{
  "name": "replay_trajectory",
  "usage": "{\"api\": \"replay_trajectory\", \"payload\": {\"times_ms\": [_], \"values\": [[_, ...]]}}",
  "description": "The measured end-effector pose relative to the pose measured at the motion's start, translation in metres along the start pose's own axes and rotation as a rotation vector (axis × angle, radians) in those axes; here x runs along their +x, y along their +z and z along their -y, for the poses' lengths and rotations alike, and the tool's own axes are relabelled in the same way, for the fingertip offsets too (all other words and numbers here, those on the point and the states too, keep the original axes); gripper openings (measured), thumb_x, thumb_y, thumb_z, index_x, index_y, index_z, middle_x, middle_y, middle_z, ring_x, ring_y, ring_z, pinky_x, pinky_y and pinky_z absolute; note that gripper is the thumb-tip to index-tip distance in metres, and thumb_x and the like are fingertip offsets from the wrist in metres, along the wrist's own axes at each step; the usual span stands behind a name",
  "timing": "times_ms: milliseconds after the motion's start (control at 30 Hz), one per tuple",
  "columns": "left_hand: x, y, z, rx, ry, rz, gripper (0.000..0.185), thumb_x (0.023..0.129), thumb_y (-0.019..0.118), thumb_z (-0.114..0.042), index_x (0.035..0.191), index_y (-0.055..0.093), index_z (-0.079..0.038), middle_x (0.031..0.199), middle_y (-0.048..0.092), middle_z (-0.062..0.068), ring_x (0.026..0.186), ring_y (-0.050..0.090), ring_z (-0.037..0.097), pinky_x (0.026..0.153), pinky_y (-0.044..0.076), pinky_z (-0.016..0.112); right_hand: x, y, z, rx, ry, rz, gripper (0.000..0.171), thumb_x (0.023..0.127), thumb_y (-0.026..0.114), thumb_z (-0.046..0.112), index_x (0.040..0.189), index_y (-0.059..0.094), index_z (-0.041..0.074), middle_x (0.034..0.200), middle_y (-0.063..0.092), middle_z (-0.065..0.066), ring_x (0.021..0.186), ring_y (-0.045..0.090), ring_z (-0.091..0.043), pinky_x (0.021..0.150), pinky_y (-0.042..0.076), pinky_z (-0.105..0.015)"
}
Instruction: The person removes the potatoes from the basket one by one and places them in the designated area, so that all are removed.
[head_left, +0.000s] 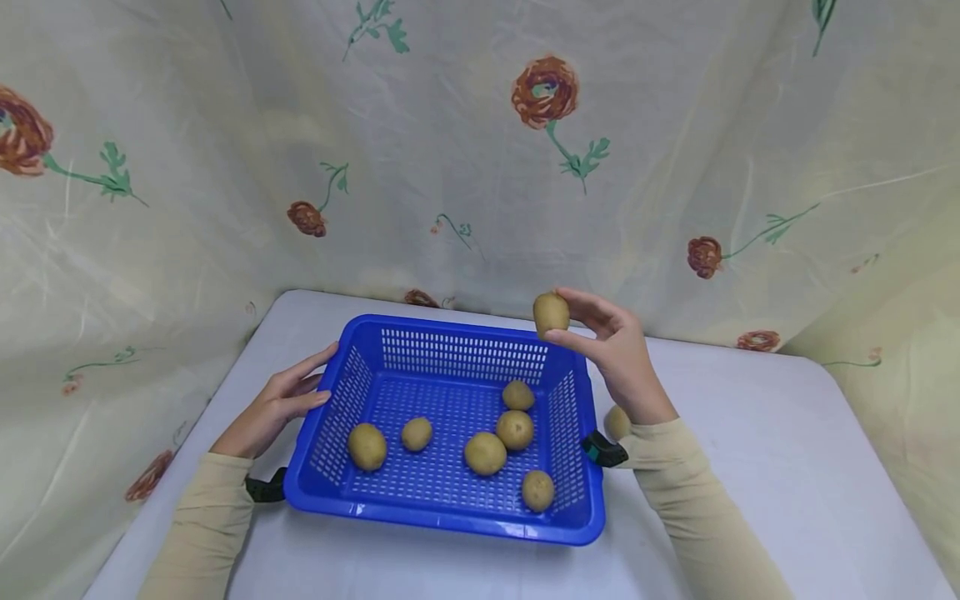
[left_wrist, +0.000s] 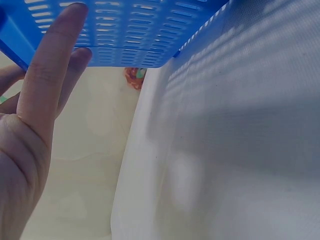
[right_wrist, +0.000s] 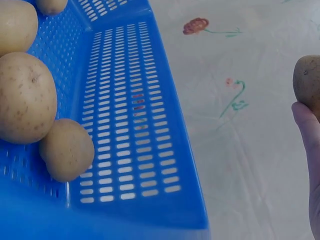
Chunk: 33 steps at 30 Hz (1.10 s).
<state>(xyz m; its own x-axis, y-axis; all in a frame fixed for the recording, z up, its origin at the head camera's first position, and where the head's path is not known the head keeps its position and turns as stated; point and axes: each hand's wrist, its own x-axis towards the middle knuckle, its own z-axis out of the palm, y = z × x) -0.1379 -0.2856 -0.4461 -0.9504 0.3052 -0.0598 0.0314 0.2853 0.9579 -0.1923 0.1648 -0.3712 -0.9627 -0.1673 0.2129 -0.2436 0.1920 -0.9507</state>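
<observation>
The basket (head_left: 450,417) is glossy blue plastic, its walls and floor pierced with slots, its rim smooth and shiny. The potatoes (head_left: 485,452) have matt, tan skin, faintly speckled and slightly rough. The surface (head_left: 750,433) looks smooth, pale and matt. The backdrop (head_left: 480,150) is thin, creased cloth with a slight sheen, printed with flowers.

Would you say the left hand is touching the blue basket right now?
Touching. The left wrist view shows the left hand with straight fingers laid against the slotted wall of the blue basket; the head view agrees.
</observation>
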Motion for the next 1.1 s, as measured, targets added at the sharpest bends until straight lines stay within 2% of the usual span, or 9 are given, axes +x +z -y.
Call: {"api": "replay_trajectory", "payload": {"times_ms": [200, 300, 367, 533, 600, 667, 867, 933, 1100], "values": [[0.001, 0.0, 0.0, -0.007, 0.0, 0.002, 0.069, 0.105, 0.055, -0.023, 0.166, 0.024, -0.018, 0.173, 0.02, 0.013, 0.153, 0.03, 0.051, 0.116, 0.029, 0.076, -0.006, -0.007, -0.001, -0.017, -0.012, -0.015, 0.054, 0.091, 0.08, 0.015, 0.142, 0.062, 0.014, 0.141, 0.065, 0.002, 0.129, 0.061, -0.011, 0.119, 0.042, -0.051], [0.001, 0.0, 0.0, -0.007, 0.001, 0.002, 0.068, 0.105, 0.055, -0.023, 0.166, 0.024, -0.018, 0.173, 0.02, 0.013, 0.153, 0.031, 0.05, 0.116, 0.031, 0.075, -0.008, -0.01, -0.002, -0.021, 0.002, -0.019, 0.054, 0.091, 0.08, 0.016, 0.142, 0.062, 0.015, 0.141, 0.065, 0.003, 0.129, 0.06, -0.011, 0.119, 0.042, -0.05], [0.001, 0.0, 0.0, -0.008, 0.0, 0.002, 0.068, 0.105, 0.055, -0.023, 0.166, 0.024, -0.019, 0.173, 0.021, 0.013, 0.153, 0.031, 0.05, 0.116, 0.031, 0.075, -0.009, -0.012, -0.002, -0.022, 0.015, -0.024, 0.055, 0.091, 0.081, 0.017, 0.142, 0.062, 0.016, 0.141, 0.065, 0.003, 0.129, 0.06, -0.01, 0.118, 0.044, -0.045], [0.001, 0.0, 0.0, -0.007, -0.002, 0.003, 0.068, 0.105, 0.055, -0.023, 0.166, 0.025, -0.019, 0.173, 0.021, 0.013, 0.153, 0.032, 0.05, 0.116, 0.032, 0.075, -0.013, -0.018, -0.004, -0.01, 0.032, -0.034, 0.056, 0.09, 0.081, 0.015, 0.142, 0.061, 0.013, 0.14, 0.065, 0.002, 0.127, 0.062, -0.01, 0.107, 0.049, -0.023], [0.0, 0.0, 0.0, -0.006, -0.003, 0.001, 0.068, 0.105, 0.055, -0.023, 0.166, 0.025, -0.019, 0.173, 0.021, 0.013, 0.153, 0.032, 0.05, 0.116, 0.032, 0.075, -0.016, -0.02, -0.006, -0.015, 0.039, -0.038, 0.056, 0.09, 0.081, 0.016, 0.142, 0.062, 0.013, 0.14, 0.066, 0.003, 0.127, 0.062, -0.009, 0.104, 0.05, -0.018], [0.0, 0.0, 0.001, -0.005, -0.004, 0.001, 0.068, 0.105, 0.055, -0.024, 0.166, 0.025, -0.019, 0.173, 0.021, 0.013, 0.153, 0.032, 0.05, 0.115, 0.032, 0.075, -0.018, -0.023, -0.007, -0.026, 0.047, -0.042, 0.055, 0.091, 0.081, 0.016, 0.142, 0.062, 0.014, 0.14, 0.065, 0.004, 0.127, 0.062, -0.008, 0.106, 0.05, -0.02], [0.0, 0.001, 0.002, -0.002, -0.005, -0.001, 0.068, 0.105, 0.055, -0.024, 0.166, 0.025, -0.019, 0.174, 0.02, 0.012, 0.153, 0.031, 0.05, 0.116, 0.032, 0.075, -0.025, -0.03, -0.013, -0.088, 0.069, -0.048, 0.056, 0.092, 0.08, 0.021, 0.145, 0.06, 0.016, 0.145, 0.063, 0.002, 0.13, 0.059, -0.006, 0.117, 0.046, -0.047], [0.0, 0.001, 0.002, -0.002, -0.005, 0.0, 0.068, 0.105, 0.055, -0.024, 0.166, 0.024, -0.019, 0.174, 0.019, 0.012, 0.154, 0.03, 0.05, 0.116, 0.032, 0.075, -0.027, -0.032, -0.016, -0.103, 0.071, -0.052, 0.057, 0.092, 0.08, 0.022, 0.145, 0.059, 0.016, 0.147, 0.061, 0.001, 0.13, 0.059, -0.006, 0.116, 0.047, -0.042], [0.0, 0.0, 0.001, -0.012, 0.002, 0.009, 0.069, 0.105, 0.055, -0.024, 0.166, 0.024, -0.019, 0.174, 0.018, 0.012, 0.154, 0.029, 0.05, 0.116, 0.032, 0.075, -0.033, -0.038, -0.02, -0.115, 0.085, -0.062, 0.058, 0.092, 0.08, 0.023, 0.146, 0.059, 0.016, 0.149, 0.06, -0.001, 0.131, 0.058, -0.005, 0.107, 0.051, -0.022]]}}
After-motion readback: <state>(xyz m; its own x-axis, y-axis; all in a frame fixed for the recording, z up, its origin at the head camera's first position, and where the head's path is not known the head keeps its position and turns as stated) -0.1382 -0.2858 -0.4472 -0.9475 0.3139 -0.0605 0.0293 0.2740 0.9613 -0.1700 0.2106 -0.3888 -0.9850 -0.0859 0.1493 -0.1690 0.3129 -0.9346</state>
